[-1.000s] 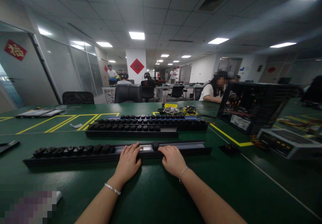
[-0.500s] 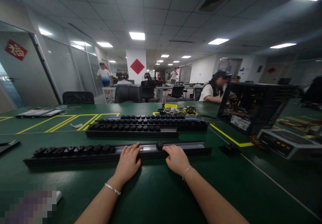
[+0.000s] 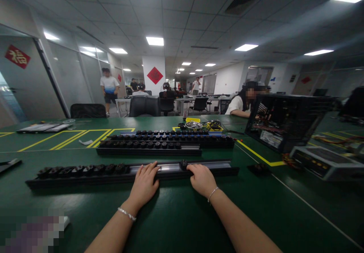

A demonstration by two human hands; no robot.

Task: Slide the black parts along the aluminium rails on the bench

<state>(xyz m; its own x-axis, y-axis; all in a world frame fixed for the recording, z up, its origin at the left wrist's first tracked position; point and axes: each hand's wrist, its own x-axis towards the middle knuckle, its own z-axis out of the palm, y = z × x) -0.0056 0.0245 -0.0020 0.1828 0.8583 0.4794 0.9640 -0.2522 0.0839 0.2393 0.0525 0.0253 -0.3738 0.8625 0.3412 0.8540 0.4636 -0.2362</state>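
Room: office, green bench [image 3: 170, 215].
Left hand [image 3: 144, 184]: open, flat on long black rail [image 3: 216, 168].
Right hand [image 3: 202, 179]: fingers bent by small black plug [image 3: 184, 165], hold unclear.

Tabletop [image 3: 176, 215] is a deep green, with yellow taped lines [image 3: 71, 137] and one thin white stripe [image 3: 313, 207]. Long rail [image 3: 218, 171] is black with a silver channel [image 3: 170, 166], black plugs [image 3: 85, 168] in a row. Red diamond sign [image 3: 155, 75] on a white pillar [image 3: 148, 61].
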